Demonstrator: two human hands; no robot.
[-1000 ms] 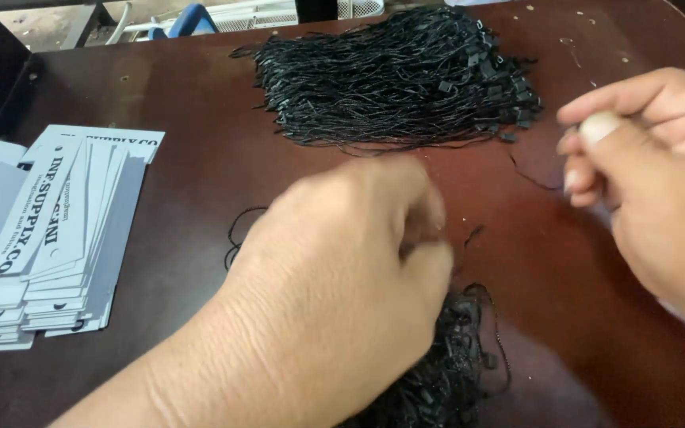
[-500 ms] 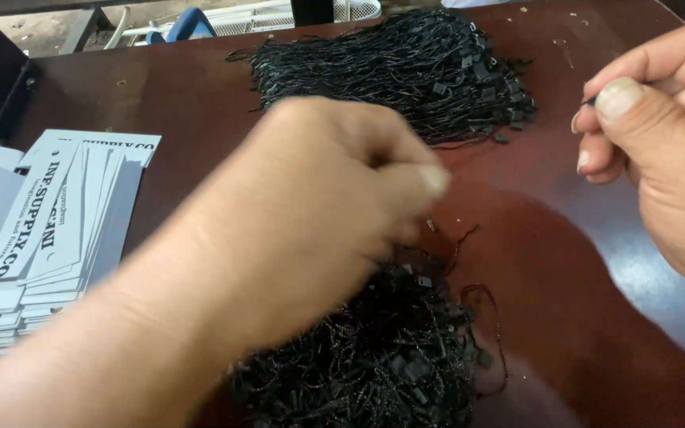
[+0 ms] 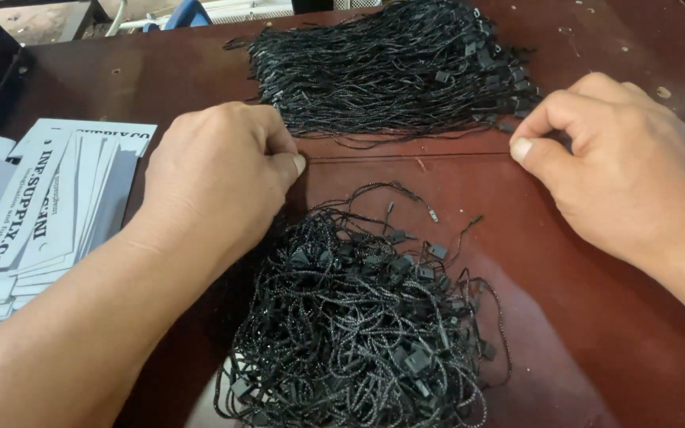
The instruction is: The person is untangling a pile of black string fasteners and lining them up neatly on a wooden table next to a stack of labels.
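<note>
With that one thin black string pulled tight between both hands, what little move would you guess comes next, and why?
Probably laying it on the loose heap of black looped strings with small plastic clasps. The left hand and right hand pinch a single thin black string taut, just clear of the neat far bundle of black strings, and the heap lies right below it.

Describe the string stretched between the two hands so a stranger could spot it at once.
On the dark red table lie two heaps of black cords: a neat far bundle and a tangled near pile. Between them, one thin string runs straight across, from the left hand to the right hand. It alone is single, taut and straight.
</note>
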